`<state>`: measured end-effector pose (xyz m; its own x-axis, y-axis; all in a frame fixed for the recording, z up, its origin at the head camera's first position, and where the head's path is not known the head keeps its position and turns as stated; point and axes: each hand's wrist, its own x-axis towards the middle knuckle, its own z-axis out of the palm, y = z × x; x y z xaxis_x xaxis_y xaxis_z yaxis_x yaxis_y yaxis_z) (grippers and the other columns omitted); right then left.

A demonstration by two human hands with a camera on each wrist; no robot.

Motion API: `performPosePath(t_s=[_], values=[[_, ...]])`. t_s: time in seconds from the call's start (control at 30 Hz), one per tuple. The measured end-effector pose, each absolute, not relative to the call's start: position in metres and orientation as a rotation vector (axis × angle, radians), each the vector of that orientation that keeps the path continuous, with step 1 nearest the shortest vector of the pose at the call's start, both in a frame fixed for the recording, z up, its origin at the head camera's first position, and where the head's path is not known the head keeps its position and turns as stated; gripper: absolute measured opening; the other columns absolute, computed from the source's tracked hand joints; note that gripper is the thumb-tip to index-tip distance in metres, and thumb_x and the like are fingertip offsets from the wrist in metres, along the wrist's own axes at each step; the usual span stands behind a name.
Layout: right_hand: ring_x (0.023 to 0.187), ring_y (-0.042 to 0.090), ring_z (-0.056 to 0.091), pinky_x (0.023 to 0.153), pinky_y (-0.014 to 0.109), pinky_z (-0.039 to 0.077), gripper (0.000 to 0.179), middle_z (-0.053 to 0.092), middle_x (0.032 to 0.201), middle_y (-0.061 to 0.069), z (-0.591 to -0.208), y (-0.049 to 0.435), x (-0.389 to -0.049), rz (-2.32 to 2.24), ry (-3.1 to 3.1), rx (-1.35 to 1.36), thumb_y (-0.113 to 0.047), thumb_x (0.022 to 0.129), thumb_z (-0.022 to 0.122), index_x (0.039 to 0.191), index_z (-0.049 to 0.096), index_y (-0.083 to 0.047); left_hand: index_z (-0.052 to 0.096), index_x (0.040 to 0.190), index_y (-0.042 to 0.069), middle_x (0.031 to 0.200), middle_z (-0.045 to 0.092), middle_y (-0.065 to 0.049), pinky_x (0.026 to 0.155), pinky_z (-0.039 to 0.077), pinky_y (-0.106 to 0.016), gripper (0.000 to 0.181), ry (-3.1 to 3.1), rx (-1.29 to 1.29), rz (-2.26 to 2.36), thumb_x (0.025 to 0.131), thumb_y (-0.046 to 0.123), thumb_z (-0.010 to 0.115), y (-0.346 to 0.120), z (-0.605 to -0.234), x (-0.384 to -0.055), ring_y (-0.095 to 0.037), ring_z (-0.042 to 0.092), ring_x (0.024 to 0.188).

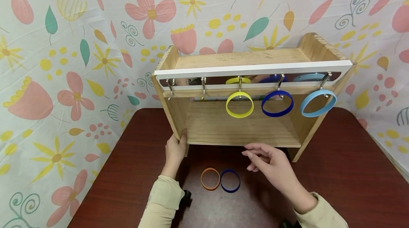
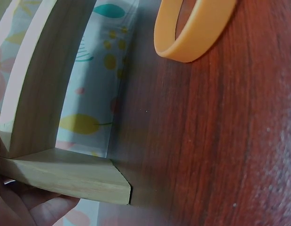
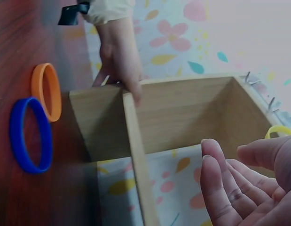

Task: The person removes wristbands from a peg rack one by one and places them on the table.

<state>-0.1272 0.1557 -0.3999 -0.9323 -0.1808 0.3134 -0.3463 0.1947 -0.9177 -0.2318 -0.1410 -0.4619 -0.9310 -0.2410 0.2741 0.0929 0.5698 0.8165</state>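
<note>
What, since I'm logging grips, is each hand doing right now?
Left hand: closed, holding the wooden shelf at its lower left side.
Right hand: open and relaxed, holding nothing.

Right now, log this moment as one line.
left grip: holding pale wooden shelf; right grip: empty; on metal hooks: yellow ring, dark-blue ring, light-blue ring; on brown table: orange ring, second dark-blue ring

The shelf looks matt wood, its hooks shiny metal, the bands smooth rubbery plastic, the tabletop glossy.
</note>
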Motion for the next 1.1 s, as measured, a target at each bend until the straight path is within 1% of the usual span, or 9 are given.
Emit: performPosePath(t_s=[0.27, 0.47, 0.53, 0.7, 0.83, 1.1], values=[[0.065, 0.023, 0.069, 0.06, 0.034, 0.056, 0.027, 0.07, 0.105, 0.018, -0.386, 0.151, -0.129, 1.881, -2.265, 0.517, -0.008, 0.098, 0.06, 0.119, 0.058, 0.009, 0.066, 0.094, 0.011, 0.077, 0.066, -0.008, 0.055, 0.051, -0.037, 0.031, -2.454, 0.134, -1.3, 0.101, 0.039, 0.054, -0.141, -0.462, -0.232, -0.021, 0.062, 0.063], [0.067, 0.023, 0.068, 0.061, 0.034, 0.055, 0.028, 0.068, 0.108, 0.021, -0.375, 0.145, -0.131, 1.933, -2.216, 0.511, -0.009, 0.099, 0.058, 0.123, 0.057, 0.004, 0.065, 0.092, 0.011, 0.073, 0.064, -0.007, 0.055, 0.049, -0.037, 0.032, -2.457, 0.134, -1.303, 0.101, 0.039, 0.053, -0.141, -0.461, -0.232, -0.021, 0.059, 0.06], [0.067, 0.023, 0.068, 0.061, 0.034, 0.055, 0.029, 0.069, 0.108, 0.017, -0.372, 0.142, -0.133, 1.946, -2.193, 0.516, -0.008, 0.099, 0.058, 0.126, 0.056, 0.004, 0.064, 0.09, 0.012, 0.07, 0.061, -0.006, 0.054, 0.048, -0.036, 0.032, -2.456, 0.138, -1.306, 0.101, 0.039, 0.053, -0.141, -0.461, -0.232, -0.02, 0.057, 0.059], [0.068, 0.024, 0.068, 0.062, 0.033, 0.055, 0.035, 0.071, 0.109, 0.003, -0.365, 0.137, -0.136, 1.979, -2.152, 0.513, -0.008, 0.099, 0.058, 0.131, 0.052, 0.004, 0.061, 0.084, 0.012, 0.062, 0.052, -0.003, 0.051, 0.043, -0.034, 0.034, -2.456, 0.145, -1.313, 0.1, 0.04, 0.054, -0.141, -0.461, -0.232, -0.019, 0.049, 0.053], [0.068, 0.024, 0.068, 0.062, 0.033, 0.055, 0.038, 0.07, 0.11, 0.001, -0.36, 0.135, -0.139, 2.012, -2.127, 0.493, -0.009, 0.099, 0.058, 0.134, 0.05, 0.004, 0.06, 0.084, 0.011, 0.059, 0.047, -0.002, 0.049, 0.04, -0.033, 0.034, -2.457, 0.135, -1.321, 0.101, 0.04, 0.053, -0.141, -0.461, -0.232, -0.018, 0.045, 0.049], [0.066, 0.021, 0.069, 0.061, 0.03, 0.055, 0.041, 0.071, 0.107, 0.001, -0.351, 0.133, -0.149, 2.095, -2.022, 0.492, -0.006, 0.099, 0.057, 0.135, 0.046, 0.007, 0.061, 0.086, 0.011, 0.059, 0.048, -0.001, 0.049, 0.04, -0.033, 0.033, -2.448, 0.129, -1.323, 0.101, 0.039, 0.054, -0.142, -0.461, -0.232, -0.018, 0.045, 0.049]])
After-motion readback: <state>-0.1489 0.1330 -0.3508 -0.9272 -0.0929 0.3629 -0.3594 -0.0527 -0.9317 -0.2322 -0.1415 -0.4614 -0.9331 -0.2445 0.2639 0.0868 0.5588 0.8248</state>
